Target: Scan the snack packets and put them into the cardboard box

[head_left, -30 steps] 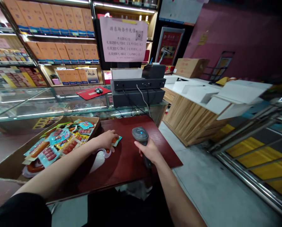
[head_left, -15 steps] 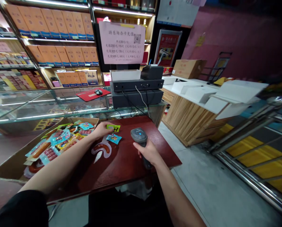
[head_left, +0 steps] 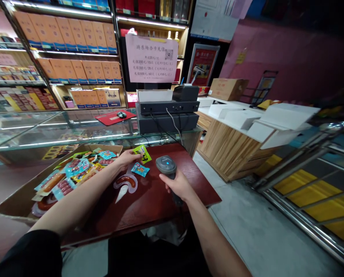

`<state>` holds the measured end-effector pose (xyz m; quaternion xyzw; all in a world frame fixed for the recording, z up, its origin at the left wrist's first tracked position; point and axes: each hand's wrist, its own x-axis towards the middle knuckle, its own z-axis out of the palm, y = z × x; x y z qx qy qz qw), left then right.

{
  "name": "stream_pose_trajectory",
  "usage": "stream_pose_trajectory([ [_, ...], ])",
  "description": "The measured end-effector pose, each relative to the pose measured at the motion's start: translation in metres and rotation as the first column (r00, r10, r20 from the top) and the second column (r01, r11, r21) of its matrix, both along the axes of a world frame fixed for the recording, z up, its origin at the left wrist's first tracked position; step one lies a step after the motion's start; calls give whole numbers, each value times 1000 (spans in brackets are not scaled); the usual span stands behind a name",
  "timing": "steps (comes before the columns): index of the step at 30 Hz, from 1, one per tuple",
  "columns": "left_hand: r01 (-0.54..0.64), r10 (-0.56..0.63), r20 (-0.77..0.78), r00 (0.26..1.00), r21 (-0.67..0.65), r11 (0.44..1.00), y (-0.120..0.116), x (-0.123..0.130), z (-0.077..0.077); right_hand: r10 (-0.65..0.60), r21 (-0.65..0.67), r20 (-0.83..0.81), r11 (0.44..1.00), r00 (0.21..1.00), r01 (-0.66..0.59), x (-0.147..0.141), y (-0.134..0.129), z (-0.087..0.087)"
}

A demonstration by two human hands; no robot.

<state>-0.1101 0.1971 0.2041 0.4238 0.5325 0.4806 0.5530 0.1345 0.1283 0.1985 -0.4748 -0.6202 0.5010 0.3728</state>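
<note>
Between the fingers of my left hand (head_left: 129, 158) is a small green snack packet (head_left: 143, 154), its printed face tilted up toward me. My right hand (head_left: 179, 184) is wrapped round the handle of a dark grey barcode scanner (head_left: 166, 165), which shows a small blue light on top. A blue snack packet (head_left: 140, 169) lies on the dark red table (head_left: 154, 204) just below the green one. Nearer me lies a curved sausage in clear packaging (head_left: 127, 182). Left of these, a cardboard box (head_left: 12, 202) is full of packaged sausages and snacks, partly hidden by my left forearm.
Behind the table stands a glass counter (head_left: 82, 129) with a red mouse mat (head_left: 108, 118) and a black cash-register unit (head_left: 168, 120). A wooden cabinet (head_left: 229, 150) and a metal railing (head_left: 293, 207) are on the right. Orange boxes (head_left: 73, 32) line the back shelves.
My left hand has raised and turned the green packet, so more of its face shows. The scanner has shifted slightly left within the view, which itself has tilted up a little.
</note>
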Motion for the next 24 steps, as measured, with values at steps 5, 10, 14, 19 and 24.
stream_pose_trajectory([
  [5,94,-94,13,996,-37,995,-3,-3,3,28,-22,18,999,999,-27,-13,2,3],
  [10,116,-112,-66,991,51,992,-3,-4,-1,62,-28,-2,998,998,-63,-23,-2,-3],
  [14,48,-40,-101,994,80,996,3,-8,-12,71,-28,-7,997,997,-71,-28,-6,-15],
  [19,52,-48,-88,995,45,998,9,-13,-18,68,-40,4,997,998,-68,-29,-5,-26],
  [24,60,-58,-71,996,22,998,7,-13,-16,69,-33,14,997,997,-69,-28,-6,-25],
])
